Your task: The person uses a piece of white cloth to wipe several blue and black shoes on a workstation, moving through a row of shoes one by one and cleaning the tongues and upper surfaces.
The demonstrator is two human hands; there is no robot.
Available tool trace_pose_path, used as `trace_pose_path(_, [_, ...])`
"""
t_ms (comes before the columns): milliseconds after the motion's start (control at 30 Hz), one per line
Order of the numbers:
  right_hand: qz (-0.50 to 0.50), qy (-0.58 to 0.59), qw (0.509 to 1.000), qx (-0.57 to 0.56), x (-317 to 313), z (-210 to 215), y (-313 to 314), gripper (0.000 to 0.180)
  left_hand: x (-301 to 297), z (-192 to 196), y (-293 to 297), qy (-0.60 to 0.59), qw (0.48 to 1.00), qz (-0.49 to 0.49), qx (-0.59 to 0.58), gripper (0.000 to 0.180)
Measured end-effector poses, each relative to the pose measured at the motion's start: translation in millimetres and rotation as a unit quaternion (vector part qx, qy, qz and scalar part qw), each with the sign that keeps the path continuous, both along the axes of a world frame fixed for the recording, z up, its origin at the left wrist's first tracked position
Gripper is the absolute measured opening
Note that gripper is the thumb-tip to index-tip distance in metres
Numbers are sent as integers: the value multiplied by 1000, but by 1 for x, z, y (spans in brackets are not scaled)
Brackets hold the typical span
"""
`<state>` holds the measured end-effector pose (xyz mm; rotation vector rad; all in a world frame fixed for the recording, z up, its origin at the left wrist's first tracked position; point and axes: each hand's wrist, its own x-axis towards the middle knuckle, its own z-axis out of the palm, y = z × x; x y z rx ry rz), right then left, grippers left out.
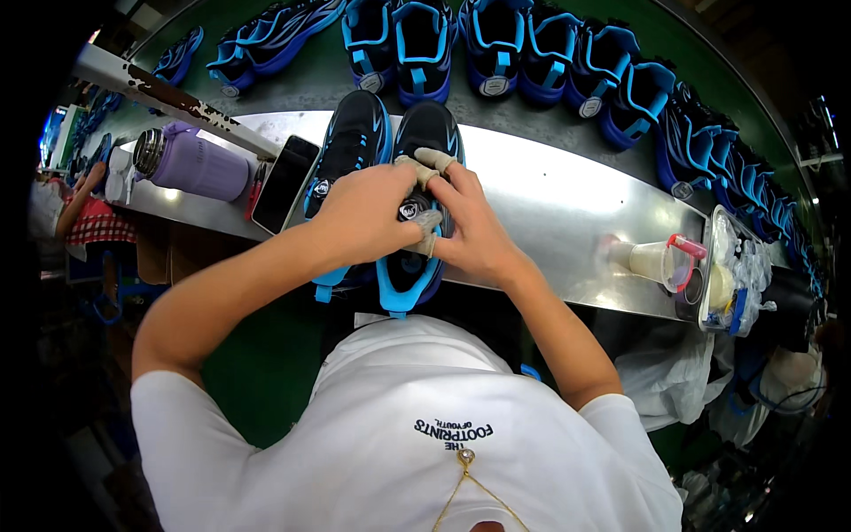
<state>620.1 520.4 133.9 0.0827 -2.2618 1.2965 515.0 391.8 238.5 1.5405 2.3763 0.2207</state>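
From the head camera, the right-hand shoe (424,199) of a pair is lying under both hands, its toe pointing away from the person and its heel hanging over the near edge of the steel worktop (550,191). The left hand (368,213) is closing its grip over the tongue area, and the right hand (470,226) is closing on the same spot from the other side, so the two grips are meeting over the shoe's middle. The shoe is showing black mesh with bright blue trim and a blue heel loop. Its partner, the left-hand shoe (350,146), is lying just beside it, touching. Taped fingertips (434,158) are resting on the shoe's upper. Both forearms are coming up from the lower edge, elbows spread, wrists bent inward. A lilac bottle (195,161) and a dark phone (284,182) are lying to the left; a row of blue shoes (496,44) is running beyond.
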Motion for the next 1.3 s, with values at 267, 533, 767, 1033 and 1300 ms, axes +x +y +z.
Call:
trace_pose_path(267, [59,-83,995,-19,15,16,17,84,2,-20,-38,-180,962,2,207,36])
trace_pose_path(533, [56,-99,992,-49,25,23,13,81,5,-23,-38,-197,950,28,242,39])
trace_pose_path(767, [27,-102,982,-160,16,20,-3,60,2,-14,-38,-204,954,-14,221,45])
trace_pose_path(1033, [-42,-51,992,-105,12,15,-16,60,17,-19,-49,-108,947,18,304,44])
trace_pose_path(1300, [1,-94,993,66,46,67,-15,77,41,14,-109,47,951,118,281,44])
